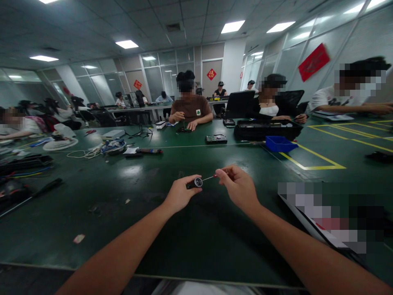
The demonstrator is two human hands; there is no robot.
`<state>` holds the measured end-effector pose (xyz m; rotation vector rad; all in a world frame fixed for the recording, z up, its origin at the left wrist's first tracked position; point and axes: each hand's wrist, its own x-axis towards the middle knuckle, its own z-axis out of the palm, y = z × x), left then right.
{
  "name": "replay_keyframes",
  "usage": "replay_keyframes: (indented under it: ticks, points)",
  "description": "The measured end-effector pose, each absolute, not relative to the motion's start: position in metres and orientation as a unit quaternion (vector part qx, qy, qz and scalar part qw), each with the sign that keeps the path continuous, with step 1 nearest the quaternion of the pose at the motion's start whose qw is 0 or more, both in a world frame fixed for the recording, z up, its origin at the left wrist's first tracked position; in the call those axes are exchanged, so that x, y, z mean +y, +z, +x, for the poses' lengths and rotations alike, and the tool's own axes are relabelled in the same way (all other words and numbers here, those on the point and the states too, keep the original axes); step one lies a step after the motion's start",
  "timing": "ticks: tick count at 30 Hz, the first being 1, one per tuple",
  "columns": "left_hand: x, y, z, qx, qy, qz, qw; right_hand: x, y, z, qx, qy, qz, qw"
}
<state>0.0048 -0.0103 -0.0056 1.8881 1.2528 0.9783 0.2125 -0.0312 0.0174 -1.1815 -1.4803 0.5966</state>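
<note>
Between thumb and fingers, my left hand grips a small dark cylinder with a silvery round end turned toward me; I cannot tell its exact kind. My right hand is closed around the red handle of a small screwdriver. Its thin metal shaft points left and its tip is at or very near the cylinder's rim; whether they touch is too small to tell. Both hands are held above the green table, and my right fingers cover most of the handle.
Ahead lie a circuit-board device, a long black housing and a blue bin. A pen-like tool and coiled cable are at left. A long screwdriver lies far left. A co-worker sits opposite.
</note>
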Motion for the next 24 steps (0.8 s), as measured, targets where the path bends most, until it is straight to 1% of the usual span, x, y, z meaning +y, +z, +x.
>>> replay_keyframes:
  ticks: [3, 6, 9, 12, 14, 17, 22, 24]
  points:
    - [-0.010, -0.007, 0.003, 0.479, 0.373, 0.732, 0.309, -0.032, 0.019, 0.213, -0.649, 0.236, -0.500, 0.523]
    - [-0.009, -0.010, 0.002, 0.471, 0.372, 0.744, 0.293, -0.031, 0.016, 0.213, -0.658, 0.242, -0.491, 0.517]
    - [-0.008, -0.012, 0.001, 0.470, 0.369, 0.751, 0.280, -0.028, 0.015, 0.213, -0.650, 0.238, -0.523, 0.496]
    - [-0.007, -0.012, 0.000, 0.468, 0.365, 0.757, 0.272, -0.027, 0.014, 0.213, -0.656, 0.206, -0.551, 0.473]
    - [-0.007, -0.011, 0.001, 0.471, 0.361, 0.758, 0.270, -0.027, 0.013, 0.213, -0.659, 0.199, -0.544, 0.480]
    - [-0.007, -0.011, 0.001, 0.481, 0.359, 0.754, 0.266, -0.028, 0.012, 0.213, -0.659, 0.224, -0.514, 0.501]
    - [-0.006, -0.011, 0.001, 0.481, 0.365, 0.751, 0.266, -0.028, 0.009, 0.212, -0.661, 0.229, -0.527, 0.482]
    - [-0.006, -0.011, 0.001, 0.481, 0.367, 0.750, 0.269, -0.026, 0.007, 0.212, -0.642, 0.243, -0.522, 0.507]
